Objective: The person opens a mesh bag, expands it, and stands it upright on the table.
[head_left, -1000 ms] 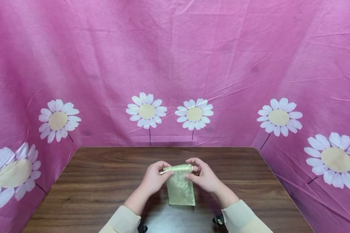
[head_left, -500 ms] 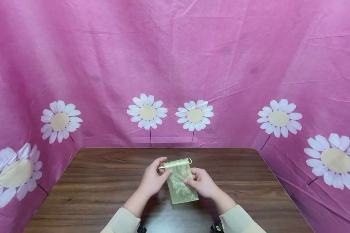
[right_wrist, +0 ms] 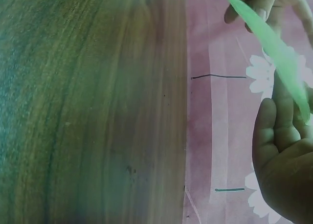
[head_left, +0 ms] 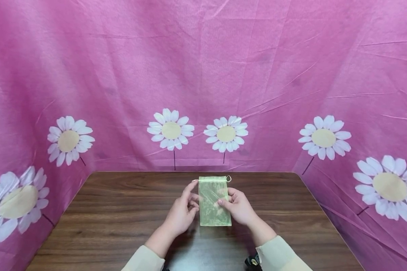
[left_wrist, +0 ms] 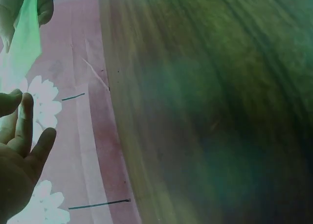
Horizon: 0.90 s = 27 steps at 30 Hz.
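Note:
A sheer yellow-green drawstring pouch [head_left: 210,214] is held up flat over the table, its cord channel at the top and a small cord loop [head_left: 228,178] sticking out at the upper right. My right hand [head_left: 240,209] pinches its right side, thumb in front and fingers behind, showing faintly through the mesh. At the left edge is my left hand [head_left: 181,214], fingers loosely bent, the index fingertip right at the top left corner. The right wrist view shows the pouch [right_wrist: 279,53] nearly edge-on between both hands. In the left wrist view, the pouch [left_wrist: 24,43] lies beyond the left fingertips.
A brown wood-grain table [head_left: 122,195] spreads beneath both hands. Pink cloth [head_left: 203,75] printed with white daisies hangs behind it and along both sides. Dark wrist gear [head_left: 252,262] shows by the right cuff.
The pouch has risen, turned upright and flattened out. My right hand has shifted from its top to its right side. The left thumb has come off the front of the pouch.

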Each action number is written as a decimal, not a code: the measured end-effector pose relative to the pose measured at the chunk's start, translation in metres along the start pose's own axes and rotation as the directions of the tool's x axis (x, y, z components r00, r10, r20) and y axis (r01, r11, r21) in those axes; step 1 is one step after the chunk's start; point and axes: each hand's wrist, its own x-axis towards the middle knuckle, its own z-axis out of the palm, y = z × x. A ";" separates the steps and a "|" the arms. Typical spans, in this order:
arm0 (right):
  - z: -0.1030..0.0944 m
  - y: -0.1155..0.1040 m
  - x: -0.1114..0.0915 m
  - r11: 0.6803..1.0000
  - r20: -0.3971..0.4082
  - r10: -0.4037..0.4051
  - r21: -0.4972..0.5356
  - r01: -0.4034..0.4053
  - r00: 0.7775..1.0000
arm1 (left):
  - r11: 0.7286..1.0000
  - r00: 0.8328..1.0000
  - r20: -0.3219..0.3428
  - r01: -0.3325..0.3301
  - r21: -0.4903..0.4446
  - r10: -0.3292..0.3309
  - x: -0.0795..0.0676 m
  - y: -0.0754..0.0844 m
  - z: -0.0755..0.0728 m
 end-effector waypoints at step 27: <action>0.002 -0.005 0.001 0.998 -0.129 0.054 0.044 -0.048 0.990 | 0.929 0.930 -0.192 -0.257 0.267 0.312 0.009 0.003 0.013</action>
